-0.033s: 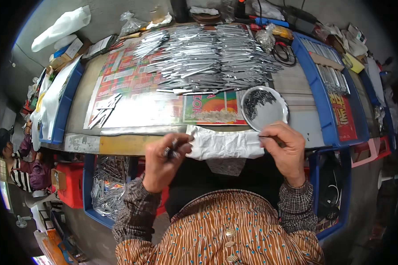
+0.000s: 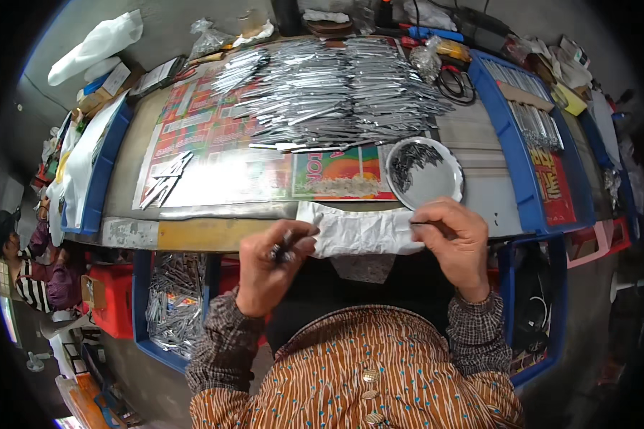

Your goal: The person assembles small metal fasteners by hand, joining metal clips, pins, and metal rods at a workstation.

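A white crumpled cloth (image 2: 361,232) lies across the table's front edge, between my two hands. My left hand (image 2: 275,261) is closed at its left end, with dark, shiny small metal pieces showing between the curled fingers. At the right end, my right hand (image 2: 454,239) makes a pinch with thumb and forefinger; a dark speck shows at the fingertips, too small to name. Just beyond that hand stands a round white dish (image 2: 433,186) with small dark slender pieces (image 2: 416,161) in it. Large rows of thin silvery metal strips (image 2: 308,93) cover the far table.
A few strips (image 2: 168,179) lie apart on the printed sheet (image 2: 222,171) at left. Blue trays (image 2: 508,129) flank the table. Below its front edge is a blue bin of metal parts (image 2: 175,300). Another person (image 2: 39,264) is at far left.
My left hand has shifted slightly right, over the cloth's left end. My right hand has moved slightly left. Both remain closed.
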### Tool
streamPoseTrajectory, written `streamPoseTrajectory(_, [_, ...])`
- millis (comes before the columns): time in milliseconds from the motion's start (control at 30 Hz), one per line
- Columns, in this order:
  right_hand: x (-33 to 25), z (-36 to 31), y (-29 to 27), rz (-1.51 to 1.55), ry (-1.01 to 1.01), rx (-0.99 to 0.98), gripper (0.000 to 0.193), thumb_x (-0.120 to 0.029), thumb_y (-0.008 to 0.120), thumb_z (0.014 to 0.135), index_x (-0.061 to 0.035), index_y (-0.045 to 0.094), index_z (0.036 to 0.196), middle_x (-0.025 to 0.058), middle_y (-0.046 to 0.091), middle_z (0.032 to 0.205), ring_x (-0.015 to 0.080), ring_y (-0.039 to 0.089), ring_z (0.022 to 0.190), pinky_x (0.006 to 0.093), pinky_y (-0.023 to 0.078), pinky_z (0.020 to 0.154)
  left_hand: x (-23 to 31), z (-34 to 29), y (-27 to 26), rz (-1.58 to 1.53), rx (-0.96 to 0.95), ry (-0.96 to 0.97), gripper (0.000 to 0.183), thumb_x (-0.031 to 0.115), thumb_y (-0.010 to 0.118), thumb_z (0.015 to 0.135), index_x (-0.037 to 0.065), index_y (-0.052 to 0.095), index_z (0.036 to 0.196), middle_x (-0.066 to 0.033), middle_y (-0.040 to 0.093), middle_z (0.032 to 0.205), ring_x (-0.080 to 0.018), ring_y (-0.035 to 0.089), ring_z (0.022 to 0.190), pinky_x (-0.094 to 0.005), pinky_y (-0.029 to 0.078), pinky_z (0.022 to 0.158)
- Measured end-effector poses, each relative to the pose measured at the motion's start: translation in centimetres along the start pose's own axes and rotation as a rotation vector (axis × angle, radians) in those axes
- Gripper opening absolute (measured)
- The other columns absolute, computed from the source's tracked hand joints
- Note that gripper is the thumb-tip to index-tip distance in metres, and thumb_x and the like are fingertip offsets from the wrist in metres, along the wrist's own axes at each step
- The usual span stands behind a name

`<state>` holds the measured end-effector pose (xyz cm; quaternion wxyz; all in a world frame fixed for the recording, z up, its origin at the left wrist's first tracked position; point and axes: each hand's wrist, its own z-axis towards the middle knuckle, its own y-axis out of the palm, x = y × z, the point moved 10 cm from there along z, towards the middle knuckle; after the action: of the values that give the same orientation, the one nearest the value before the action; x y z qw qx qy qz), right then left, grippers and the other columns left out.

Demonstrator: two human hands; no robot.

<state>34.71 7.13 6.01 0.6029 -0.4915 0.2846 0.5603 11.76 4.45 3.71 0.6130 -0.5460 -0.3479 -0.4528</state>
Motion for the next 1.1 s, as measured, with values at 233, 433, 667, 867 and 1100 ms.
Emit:
streamPoseTrajectory(233, [1.0, -1.2, 3.6, 0.478, 0.236, -0.078, 0.008, 0.004, 0.060, 0.083, 0.0059, 0.061, 0.091, 0.0055, 0.062, 0.084, 0.0109, 0.062, 0.072, 0.0217, 0.051, 0.064, -0.2, -1.6, 5.2, -0.113, -0.089, 0.023, 0.009, 0.006, 0.067, 0.082, 0.000, 0.061, 0.086, -0.0076, 0.063, 0.068, -0.0086, 0.057, 0.060, -0.0231, 0.046, 0.056])
streamPoseTrajectory(433, [2.1, -2.0, 4.8, 0.637, 0.318, -0.107, 0.010, 0.000, 0.060, 0.086, 0.0057, 0.060, 0.094, 0.0061, 0.062, 0.083, 0.0111, 0.063, 0.072, 0.0224, 0.053, 0.065, 0.1, -2.1, 6.2, -0.104, -0.068, 0.042, 0.011, 0.003, 0.069, 0.078, 0.001, 0.060, 0.083, -0.0074, 0.062, 0.066, -0.0091, 0.055, 0.056, -0.0232, 0.045, 0.054])
streamPoseTrajectory(667, [2.3, -2.3, 5.3, 0.677, 0.326, -0.137, 0.010, 0.000, 0.061, 0.086, 0.0063, 0.060, 0.093, 0.0056, 0.062, 0.082, 0.0105, 0.062, 0.072, 0.0226, 0.052, 0.065, 0.4, -2.4, 6.5, -0.083, -0.070, 0.060, 0.010, 0.002, 0.068, 0.079, 0.001, 0.059, 0.084, -0.0075, 0.060, 0.065, -0.0080, 0.054, 0.056, -0.0223, 0.044, 0.053])
streamPoseTrajectory(867, [2.4, -2.3, 5.7, 0.675, 0.348, -0.168, 0.008, 0.001, 0.060, 0.086, 0.0055, 0.060, 0.092, 0.0049, 0.061, 0.083, 0.0099, 0.061, 0.072, 0.0223, 0.052, 0.065, 0.1, -2.6, 6.6, -0.107, -0.069, 0.053, 0.009, 0.002, 0.067, 0.079, 0.001, 0.059, 0.084, -0.0078, 0.061, 0.066, -0.0092, 0.057, 0.057, -0.0226, 0.045, 0.054])
streamPoseTrajectory(1100, [2.0, -1.6, 5.6, 0.533, 0.272, -0.203, 0.006, 0.003, 0.060, 0.085, 0.0054, 0.060, 0.090, 0.0053, 0.061, 0.085, 0.0097, 0.061, 0.073, 0.0231, 0.052, 0.066, 1.5, -2.0, 6.6, 0.011, -0.014, 0.163, 0.012, 0.002, 0.069, 0.077, 0.001, 0.059, 0.084, -0.0103, 0.064, 0.072, -0.0168, 0.063, 0.060, -0.0249, 0.047, 0.055])
